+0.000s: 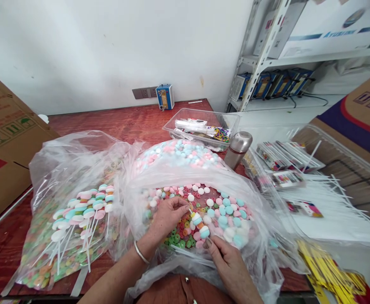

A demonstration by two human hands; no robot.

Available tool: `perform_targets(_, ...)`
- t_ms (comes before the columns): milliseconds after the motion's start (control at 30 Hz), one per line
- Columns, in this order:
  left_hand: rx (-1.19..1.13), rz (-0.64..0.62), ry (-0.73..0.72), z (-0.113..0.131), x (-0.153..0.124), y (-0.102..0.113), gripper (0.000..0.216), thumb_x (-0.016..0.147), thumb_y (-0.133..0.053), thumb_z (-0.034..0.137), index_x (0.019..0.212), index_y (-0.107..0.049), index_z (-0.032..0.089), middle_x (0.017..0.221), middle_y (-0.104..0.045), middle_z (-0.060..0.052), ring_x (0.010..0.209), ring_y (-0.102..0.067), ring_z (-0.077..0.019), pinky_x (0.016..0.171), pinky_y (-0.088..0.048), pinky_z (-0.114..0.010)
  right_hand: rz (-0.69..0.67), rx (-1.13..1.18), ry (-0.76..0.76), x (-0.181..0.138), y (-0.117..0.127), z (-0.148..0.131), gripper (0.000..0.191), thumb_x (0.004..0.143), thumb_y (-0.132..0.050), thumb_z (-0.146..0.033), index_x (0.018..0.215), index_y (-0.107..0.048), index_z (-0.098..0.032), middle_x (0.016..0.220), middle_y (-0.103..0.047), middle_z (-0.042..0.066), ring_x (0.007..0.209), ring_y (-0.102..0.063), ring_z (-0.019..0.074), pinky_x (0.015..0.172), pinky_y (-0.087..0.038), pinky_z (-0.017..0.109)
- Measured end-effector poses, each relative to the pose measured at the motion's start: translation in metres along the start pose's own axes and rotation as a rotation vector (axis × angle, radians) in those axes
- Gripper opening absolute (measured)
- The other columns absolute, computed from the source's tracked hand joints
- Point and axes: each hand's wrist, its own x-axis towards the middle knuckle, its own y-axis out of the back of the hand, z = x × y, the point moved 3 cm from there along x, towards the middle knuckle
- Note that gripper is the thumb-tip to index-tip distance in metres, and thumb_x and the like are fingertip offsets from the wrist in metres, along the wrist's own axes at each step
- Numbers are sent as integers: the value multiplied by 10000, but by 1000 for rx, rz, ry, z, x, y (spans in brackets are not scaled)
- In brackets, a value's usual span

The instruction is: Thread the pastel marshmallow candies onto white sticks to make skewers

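Both my hands work inside an open clear plastic bag [254, 219] full of pastel candy discs [227, 209] and small coloured candy rings [180, 234]. My left hand [167, 215], a bangle on its wrist, pinches a small piece at the tip of a candy skewer [199, 223]. My right hand [226, 261] grips the lower end of that skewer, a white stick carrying stacked blue, white and pink discs. To the left, finished candy skewers [83, 211] on white sticks lie on another clear bag.
A red wooden table [124, 122] holds a clear tub [204, 128] of tools and beads, a steel flask [238, 147], and a blue box [165, 96] by the wall. Cardboard boxes stand left [4, 143] and right [362, 118]. White sticks [330, 198] lie at the right, metal shelving [267, 55] behind.
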Motion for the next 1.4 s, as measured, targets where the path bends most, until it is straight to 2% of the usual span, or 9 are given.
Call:
perform_targets(133,-129,31,12,0,-4,-1,201,739,-710,357,781,-667,165,970,-729,-72,813,-672,-185,714,-536,-297,4,-13,-21,0,0,5,402,961,-386,-465,680,-505,-204,636,-537,-22,637,-504,161,586,-347,230)
perform_targets(333,-189,-15,8,2,-8,-9,229,709,-755,352,730,-643,154,738,-680,-24,693,-607,-137,670,-480,-246,4,12,-10,0,-1,4,404,965,-403,-463,677,-516,-203,644,-577,-18,627,-520,159,579,-355,223)
perform_targets(467,-441,-15,123,1,-9,-15,350,626,-845,358,812,-640,143,735,-649,-7,685,-592,-115,662,-474,-228,42,-7,45,-2,-2,-2,396,975,-406,-447,686,-531,-207,640,-588,-17,620,-533,162,570,-369,219)
perform_targets(633,-678,-122,253,4,-14,-26,506,537,-916,296,935,-645,140,761,-612,11,682,-616,-117,666,-507,-243,97,-78,102,-5,-3,-2,388,1001,-367,-424,768,-600,-221,707,-657,8,658,-596,182,609,-430,228)
perform_targets(833,-616,-171,184,3,-14,-35,439,616,-882,317,941,-642,144,717,-615,14,579,-576,-89,506,-408,-178,221,-104,111,6,3,3,380,993,-368,-430,896,-675,-229,801,-709,44,746,-659,219,687,-487,263)
perform_targets(933,-628,-157,144,5,-9,-34,436,615,-884,313,947,-653,152,763,-635,10,648,-602,-96,603,-460,-195,185,9,92,16,0,0,392,987,-382,-458,834,-657,-224,727,-674,19,735,-647,209,699,-494,257)
perform_targets(1100,-407,-183,20,25,20,-19,480,745,-773,448,1129,-674,178,931,-717,-45,851,-654,-164,807,-499,-277,139,143,88,20,6,-9,376,984,-408,-459,861,-657,-206,769,-654,3,809,-641,203,713,-492,248)
perform_targets(1233,15,-256,-132,58,62,-11,466,824,-648,531,1155,-686,205,1121,-724,-68,1070,-645,-250,959,-476,-353,209,15,213,22,40,-13,346,980,-456,-417,783,-652,-211,771,-634,10,791,-618,192,724,-480,256)
perform_targets(1400,328,-72,-327,100,115,-25,525,861,-597,510,1297,-586,218,1309,-635,-100,1252,-551,-285,1033,-427,-374,489,-77,317,42,88,-2,297,988,-451,-383,1044,-709,-246,1264,-608,88,1182,-548,245,1005,-419,391)
